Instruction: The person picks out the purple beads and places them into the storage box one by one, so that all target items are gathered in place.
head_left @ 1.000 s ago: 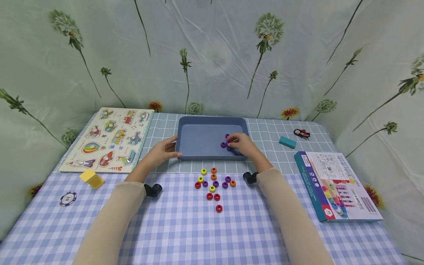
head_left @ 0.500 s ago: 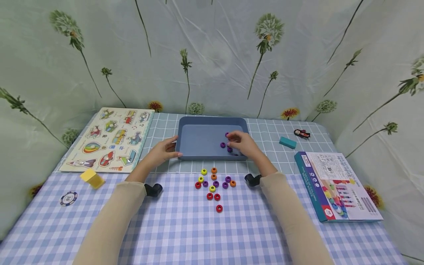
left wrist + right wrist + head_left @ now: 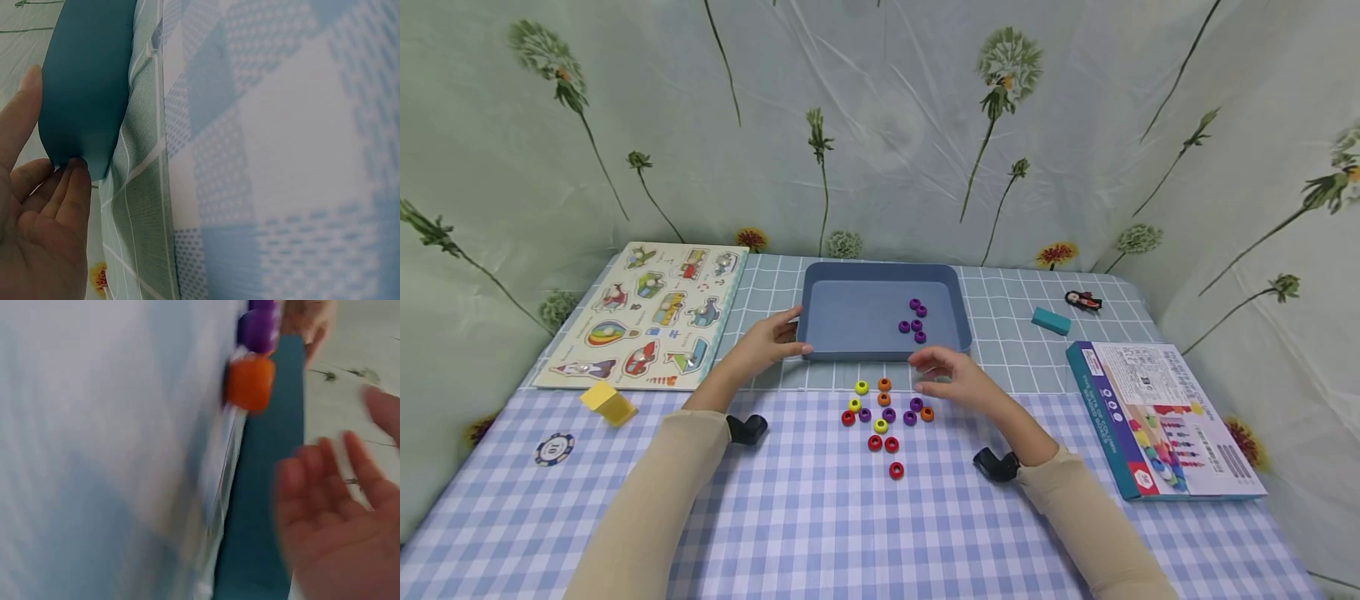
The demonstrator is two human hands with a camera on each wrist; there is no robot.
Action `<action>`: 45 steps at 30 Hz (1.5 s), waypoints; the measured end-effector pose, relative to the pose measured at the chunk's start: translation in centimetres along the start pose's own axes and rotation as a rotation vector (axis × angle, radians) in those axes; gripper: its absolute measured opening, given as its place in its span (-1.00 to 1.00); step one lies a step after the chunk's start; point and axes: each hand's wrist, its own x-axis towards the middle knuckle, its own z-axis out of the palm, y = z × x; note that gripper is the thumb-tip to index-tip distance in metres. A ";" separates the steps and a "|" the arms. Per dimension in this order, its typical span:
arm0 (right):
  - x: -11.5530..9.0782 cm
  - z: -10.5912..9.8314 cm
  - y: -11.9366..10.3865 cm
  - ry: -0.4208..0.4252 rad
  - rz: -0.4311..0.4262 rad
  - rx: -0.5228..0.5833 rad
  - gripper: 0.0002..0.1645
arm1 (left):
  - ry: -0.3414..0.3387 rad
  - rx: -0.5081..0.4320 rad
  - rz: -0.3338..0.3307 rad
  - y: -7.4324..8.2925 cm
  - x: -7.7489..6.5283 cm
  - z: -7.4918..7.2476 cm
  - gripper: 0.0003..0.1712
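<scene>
A blue-grey tray lies at the back middle in the head view, with several purple beads in its right part. My left hand holds the tray's front left corner, thumb at the front wall and fingers at the left side. Its grip on the tray wall also shows in the left wrist view. In front of the tray's right end, my right hand hovers with loosely bent fingers and holds nothing. Close to it lie loose purple beads and an orange bead.
Yellow beads and red beads lie on the checked cloth before the tray. At left are a picture puzzle board, a yellow block and a poker chip. To the right are a teal block, small doll and flat box.
My right hand has left the purple beads in the tray and come back over the front rim toward the loose beads, its fingers spread wider. The left hand stays in place.
</scene>
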 end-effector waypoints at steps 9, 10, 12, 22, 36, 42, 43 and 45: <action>-1.2 1.4 3.3 -0.142 0.105 -0.210 -0.59 | -0.001 0.006 -0.003 0.2 0.0 0.0 -0.10; -1.2 1.5 3.5 -0.139 0.101 -0.232 -0.61 | 0.000 0.004 -0.003 0.2 0.0 0.0 -0.10; -1.3 1.6 3.6 -0.127 0.094 -0.270 -0.67 | 0.000 0.003 -0.003 0.1 0.0 0.0 -0.10; -1.0 1.5 3.3 -0.076 0.140 -0.273 -0.76 | -0.004 -0.011 0.007 -0.1 -0.1 0.0 -0.10; 3.8 -2.0 2.4 0.226 0.009 -0.051 -0.72 | -0.005 -0.001 0.004 0.1 -0.1 -0.1 -0.08; 6.5 -2.9 4.0 0.290 0.144 -0.102 -0.74 | -0.005 -0.003 0.003 -0.1 0.0 0.0 -0.09; 6.9 -3.1 4.5 0.295 0.155 -0.114 -0.74 | -0.004 -0.001 0.003 -0.1 0.0 0.0 -0.10; 7.4 -3.2 4.8 0.298 0.191 -0.135 -0.74 | -0.002 0.002 0.004 -0.1 0.0 -0.1 -0.11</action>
